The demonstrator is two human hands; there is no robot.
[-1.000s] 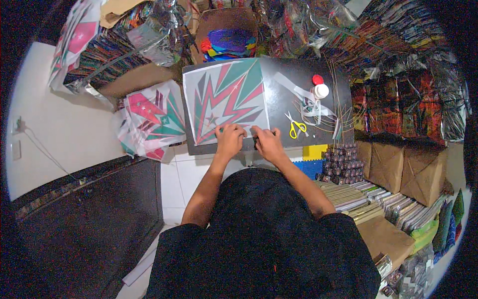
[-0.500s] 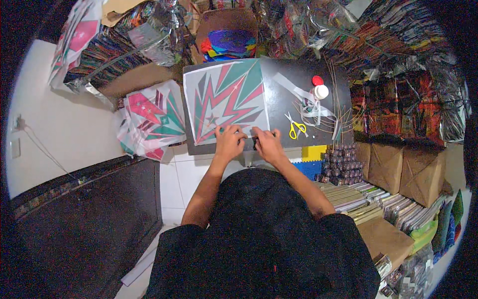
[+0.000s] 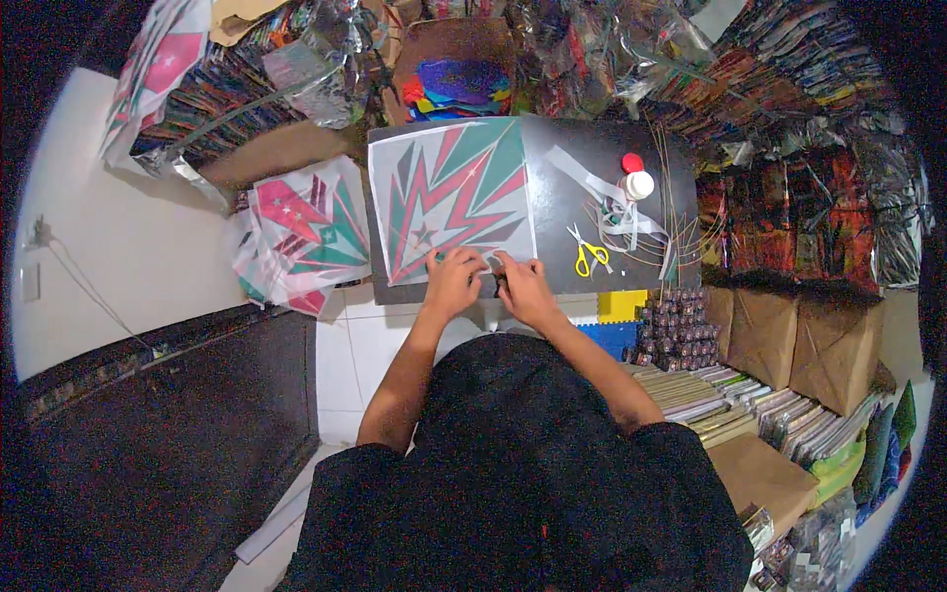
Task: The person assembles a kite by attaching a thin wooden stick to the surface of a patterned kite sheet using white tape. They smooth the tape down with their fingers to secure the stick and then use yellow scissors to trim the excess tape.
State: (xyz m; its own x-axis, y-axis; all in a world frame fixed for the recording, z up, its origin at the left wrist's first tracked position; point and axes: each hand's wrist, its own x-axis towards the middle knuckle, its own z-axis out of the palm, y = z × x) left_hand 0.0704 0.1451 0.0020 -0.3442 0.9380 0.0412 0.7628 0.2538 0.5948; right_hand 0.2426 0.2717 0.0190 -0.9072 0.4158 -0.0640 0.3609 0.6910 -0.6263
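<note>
A square patterned sheet [image 3: 434,168], white with green, red and grey spikes and a star, lies flat on the dark tabletop [image 3: 552,212]. My left hand [image 3: 455,282] is at the sheet's near edge, its fingers bent and closed on that edge. Just to its right, my right hand [image 3: 526,292] pinches the near edge by the right corner. The fingertips nearly meet, and the small part of the edge between them is hard to make out. Yellow-handled scissors [image 3: 591,259] lie right of my right hand.
Further right are a white bottle [image 3: 638,185], a red cap [image 3: 631,163], white strips [image 3: 582,173] and thin sticks [image 3: 671,183]. More patterned sheets [image 3: 301,232] lie left of the table. A brown box [image 3: 454,44] stands behind; stacked small jars [image 3: 681,326] are at the right.
Both hands stay at the sheet's near edge. My right hand has shifted slightly left, its fingers closer together. The view has moved a little.
</note>
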